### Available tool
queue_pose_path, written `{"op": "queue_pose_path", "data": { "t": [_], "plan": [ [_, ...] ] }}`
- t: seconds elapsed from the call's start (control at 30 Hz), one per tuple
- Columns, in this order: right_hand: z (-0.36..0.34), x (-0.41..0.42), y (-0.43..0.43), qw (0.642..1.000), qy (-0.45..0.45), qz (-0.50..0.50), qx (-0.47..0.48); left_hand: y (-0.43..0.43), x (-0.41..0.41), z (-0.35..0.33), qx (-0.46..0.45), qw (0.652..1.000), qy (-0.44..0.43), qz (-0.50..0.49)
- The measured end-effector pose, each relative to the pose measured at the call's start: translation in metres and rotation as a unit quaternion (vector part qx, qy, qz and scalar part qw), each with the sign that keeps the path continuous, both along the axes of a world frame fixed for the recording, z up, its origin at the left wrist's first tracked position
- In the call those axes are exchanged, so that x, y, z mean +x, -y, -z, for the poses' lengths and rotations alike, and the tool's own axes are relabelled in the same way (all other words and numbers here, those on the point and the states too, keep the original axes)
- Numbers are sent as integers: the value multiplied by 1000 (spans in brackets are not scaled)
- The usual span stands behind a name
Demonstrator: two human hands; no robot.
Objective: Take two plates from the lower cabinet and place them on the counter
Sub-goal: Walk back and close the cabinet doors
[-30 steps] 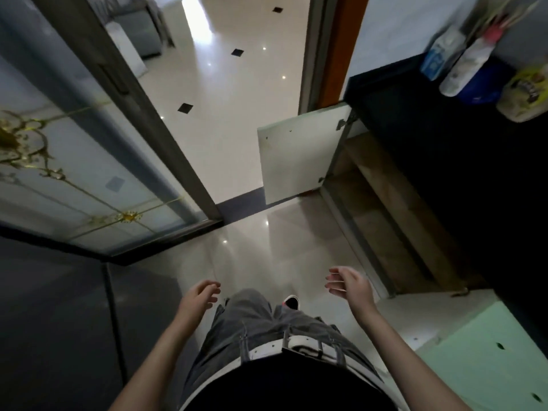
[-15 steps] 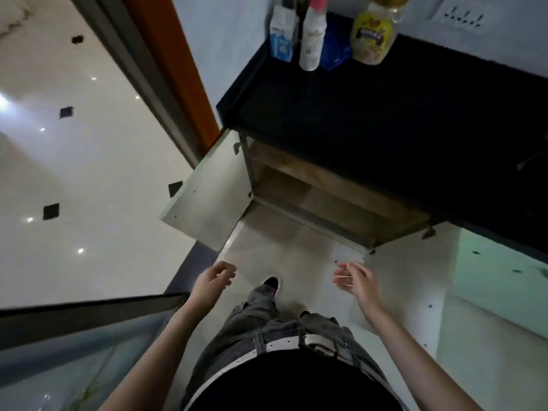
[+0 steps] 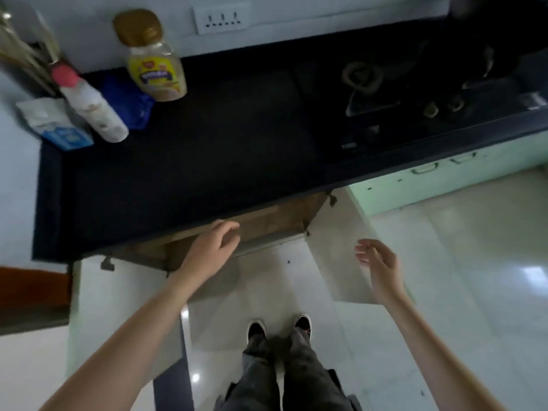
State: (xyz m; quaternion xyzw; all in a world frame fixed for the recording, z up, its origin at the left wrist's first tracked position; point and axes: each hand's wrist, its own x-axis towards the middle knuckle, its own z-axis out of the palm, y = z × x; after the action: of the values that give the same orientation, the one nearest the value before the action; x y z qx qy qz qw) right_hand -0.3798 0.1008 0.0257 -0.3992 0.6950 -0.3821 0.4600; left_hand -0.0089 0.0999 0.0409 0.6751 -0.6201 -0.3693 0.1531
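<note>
The black counter [image 3: 225, 161] runs across the upper half of the view. Beneath its front edge the lower cabinet [image 3: 267, 223] stands open, showing brown wooden shelving; its two pale doors [image 3: 118, 310] [image 3: 335, 256] swing out to either side. No plates are visible inside from this angle. My left hand [image 3: 212, 247] is raised at the counter's front edge, fingers loosely curled and holding nothing. My right hand [image 3: 378, 261] hovers over the right door with fingers spread, empty.
At the counter's back left stand a yellow-labelled jar [image 3: 154, 69], a white bottle with a pink cap [image 3: 92, 108], a blue bag [image 3: 127, 102] and a blue-and-white carton [image 3: 59, 126]. A dark stove [image 3: 415, 93] fills the right. A wall socket [image 3: 221, 19] sits behind. My feet [image 3: 278, 327] stand on glossy tiles.
The view has swung from the doorway round to face the counter squarely. Both hands have risen from waist level toward the open cabinet, the left reaching the counter's edge.
</note>
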Motion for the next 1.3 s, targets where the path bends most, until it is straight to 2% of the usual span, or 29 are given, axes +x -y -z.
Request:
{"op": "queue_pose_path", "data": {
  "t": [0.1, 0.2, 0.3, 0.4, 0.5, 0.67, 0.77, 0.87, 1.0, 1.13, 1.3],
  "plan": [
    [8, -18, 26, 992, -121, -15, -22, 61, -29, 15, -81, 994, 42, 61],
    [31, -37, 53, 971, -233, -58, 6, 112, -49, 39, -131, 981, 94, 106],
    [60, -52, 76, 963, -239, -104, 65, 150, -55, 67, -142, 964, 172, 145],
    [83, -65, 91, 968, -177, -143, 107, 175, -49, 85, -157, 949, 211, 173],
    [89, -74, 98, 957, -143, -192, 165, 187, -41, 92, -182, 937, 225, 193],
    [82, -63, 99, 964, -67, -143, 214, 190, -40, 93, -194, 933, 234, 194],
    [75, -40, 90, 963, 57, -123, 232, 191, -40, 92, -197, 932, 235, 193],
    [81, 0, 77, 960, 163, -80, 213, 191, -41, 93, -198, 934, 228, 190],
    [101, 74, 79, 944, 269, 25, 189, 192, -40, 93, -202, 935, 222, 188],
    [112, 126, 94, 931, 322, 95, 140, 192, -39, 95, -210, 936, 216, 183],
    [115, 151, 105, 922, 346, 138, 103, 192, -39, 98, -220, 935, 213, 178]
  ]
}}
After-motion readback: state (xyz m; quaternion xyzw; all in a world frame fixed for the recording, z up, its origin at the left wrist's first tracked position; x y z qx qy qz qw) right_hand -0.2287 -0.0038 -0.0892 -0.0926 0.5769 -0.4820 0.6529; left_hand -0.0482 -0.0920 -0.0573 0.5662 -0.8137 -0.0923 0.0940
